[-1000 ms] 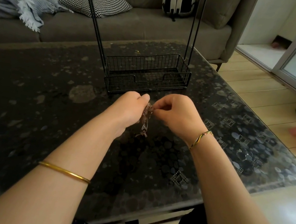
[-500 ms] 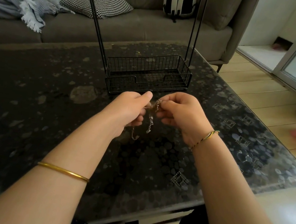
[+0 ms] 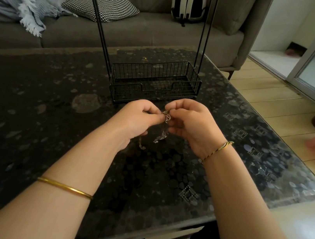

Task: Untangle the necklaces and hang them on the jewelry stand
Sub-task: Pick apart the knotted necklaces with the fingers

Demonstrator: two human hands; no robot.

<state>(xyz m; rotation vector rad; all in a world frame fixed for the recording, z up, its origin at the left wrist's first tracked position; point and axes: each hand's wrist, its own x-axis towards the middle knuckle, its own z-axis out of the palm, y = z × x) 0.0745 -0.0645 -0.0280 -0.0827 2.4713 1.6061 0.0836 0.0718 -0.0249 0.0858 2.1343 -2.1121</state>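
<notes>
Both grips (image 3: 138, 117) (image 3: 190, 122) pinch necklaces (image 3: 166, 117), stand (image 3: 154, 77) behind (sofa (image 3: 145, 32) beyond)

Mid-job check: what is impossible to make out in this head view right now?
Necklaces: chain count and the knot, too small, blurred, partly hidden by the left hand and right hand pinching them; head view.
Jewelry stand: its top, cut off by the upper edge; head view.
</notes>
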